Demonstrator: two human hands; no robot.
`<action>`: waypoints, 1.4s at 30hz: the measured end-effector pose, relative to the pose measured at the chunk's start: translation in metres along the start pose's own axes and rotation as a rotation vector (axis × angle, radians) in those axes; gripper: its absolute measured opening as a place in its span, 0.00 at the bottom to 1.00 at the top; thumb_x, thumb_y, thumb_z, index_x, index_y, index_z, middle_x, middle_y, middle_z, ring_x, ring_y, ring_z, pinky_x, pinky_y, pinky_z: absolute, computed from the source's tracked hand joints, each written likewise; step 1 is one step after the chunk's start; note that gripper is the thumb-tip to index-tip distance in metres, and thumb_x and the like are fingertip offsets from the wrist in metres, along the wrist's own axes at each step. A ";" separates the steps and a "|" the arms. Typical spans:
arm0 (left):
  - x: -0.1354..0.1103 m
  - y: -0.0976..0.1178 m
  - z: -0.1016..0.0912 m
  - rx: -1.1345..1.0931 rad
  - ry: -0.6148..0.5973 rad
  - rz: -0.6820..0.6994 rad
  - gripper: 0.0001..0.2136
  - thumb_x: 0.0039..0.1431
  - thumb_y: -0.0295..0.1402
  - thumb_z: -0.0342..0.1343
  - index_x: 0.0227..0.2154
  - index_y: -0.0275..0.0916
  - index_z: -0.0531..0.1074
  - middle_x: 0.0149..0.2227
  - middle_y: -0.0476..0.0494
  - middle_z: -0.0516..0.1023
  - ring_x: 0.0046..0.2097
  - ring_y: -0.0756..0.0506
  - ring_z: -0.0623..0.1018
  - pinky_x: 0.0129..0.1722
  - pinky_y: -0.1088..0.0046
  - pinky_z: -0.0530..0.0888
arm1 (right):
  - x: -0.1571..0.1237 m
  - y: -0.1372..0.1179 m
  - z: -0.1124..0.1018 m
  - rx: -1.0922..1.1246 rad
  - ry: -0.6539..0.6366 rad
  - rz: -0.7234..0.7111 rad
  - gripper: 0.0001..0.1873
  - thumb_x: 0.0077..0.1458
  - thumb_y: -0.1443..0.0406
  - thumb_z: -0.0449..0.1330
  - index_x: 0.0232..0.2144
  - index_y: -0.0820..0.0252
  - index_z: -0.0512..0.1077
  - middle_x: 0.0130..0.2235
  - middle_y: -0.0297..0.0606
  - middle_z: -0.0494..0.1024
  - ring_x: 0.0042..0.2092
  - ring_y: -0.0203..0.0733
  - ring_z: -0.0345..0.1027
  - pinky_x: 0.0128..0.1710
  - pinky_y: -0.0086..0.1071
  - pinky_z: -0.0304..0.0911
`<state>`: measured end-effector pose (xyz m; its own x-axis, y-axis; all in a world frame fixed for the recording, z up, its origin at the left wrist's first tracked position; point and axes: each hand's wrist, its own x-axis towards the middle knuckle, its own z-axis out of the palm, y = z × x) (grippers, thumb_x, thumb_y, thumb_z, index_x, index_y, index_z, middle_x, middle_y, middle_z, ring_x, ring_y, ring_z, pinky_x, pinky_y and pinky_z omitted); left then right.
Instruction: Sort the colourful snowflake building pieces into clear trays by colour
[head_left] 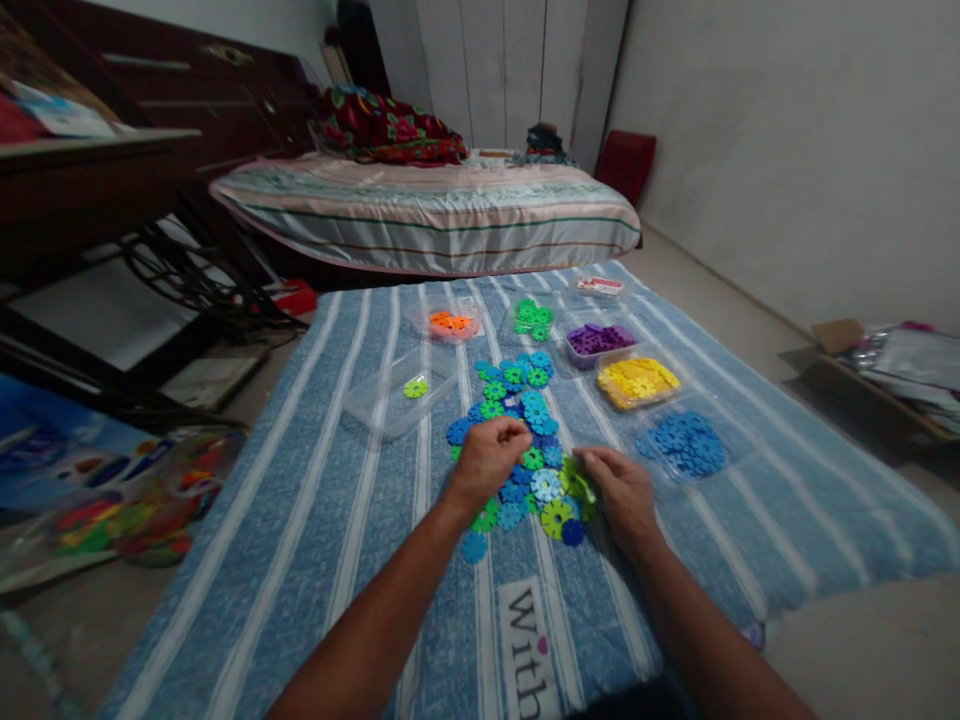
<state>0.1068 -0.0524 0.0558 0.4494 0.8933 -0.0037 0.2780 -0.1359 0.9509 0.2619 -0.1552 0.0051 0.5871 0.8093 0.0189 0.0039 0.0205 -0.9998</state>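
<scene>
A loose pile of notched plastic discs (546, 485) in blue, light blue, green and lime lies on the striped blue cloth. Over the pile's left side, my left hand (487, 458) is closed with thumb and fingertips together; anything between them is too small or hidden to make out. At the pile's right edge my right hand (621, 490) is closed around several lime-green discs (577, 482), partly covered by its fingers. One lime disc (416, 388) sits in a clear plastic tub (375, 408) left of the pile.
Beyond the pile stand tubs of orange pieces (451, 323) and green pieces (534, 318). Down the right side are tubs of purple pieces (598, 340), yellow pieces (639, 380) and blue discs (686, 444). A clear lid (600, 286) lies farther back. A bed (450, 215) stands behind.
</scene>
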 end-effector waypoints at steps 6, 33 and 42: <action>-0.015 0.012 0.037 0.783 -0.356 0.340 0.05 0.56 0.30 0.54 0.33 0.37 0.74 0.36 0.43 0.74 0.41 0.44 0.73 0.42 0.68 0.70 | 0.003 0.001 -0.002 0.110 0.051 0.072 0.14 0.46 0.55 0.65 0.30 0.60 0.80 0.30 0.38 0.80 0.31 0.40 0.70 0.34 0.34 0.65; 0.008 0.009 -0.014 -0.367 0.230 -0.258 0.09 0.47 0.34 0.62 0.22 0.35 0.69 0.16 0.54 0.67 0.19 0.53 0.65 0.20 0.79 0.61 | 0.005 -0.009 -0.007 0.449 0.026 0.217 0.12 0.42 0.58 0.70 0.26 0.62 0.78 0.24 0.38 0.78 0.25 0.34 0.68 0.24 0.26 0.64; 0.026 0.025 -0.068 -0.887 0.492 -0.324 0.07 0.60 0.26 0.50 0.26 0.33 0.66 0.24 0.45 0.75 0.26 0.53 0.74 0.26 0.80 0.71 | 0.004 -0.008 -0.008 0.422 0.009 0.211 0.11 0.42 0.59 0.69 0.25 0.61 0.78 0.24 0.37 0.78 0.25 0.34 0.68 0.25 0.27 0.63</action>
<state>0.0674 -0.0037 0.1001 0.0172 0.9328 -0.3599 -0.4842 0.3228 0.8132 0.2704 -0.1564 0.0135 0.5469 0.8161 -0.1866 -0.4444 0.0940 -0.8909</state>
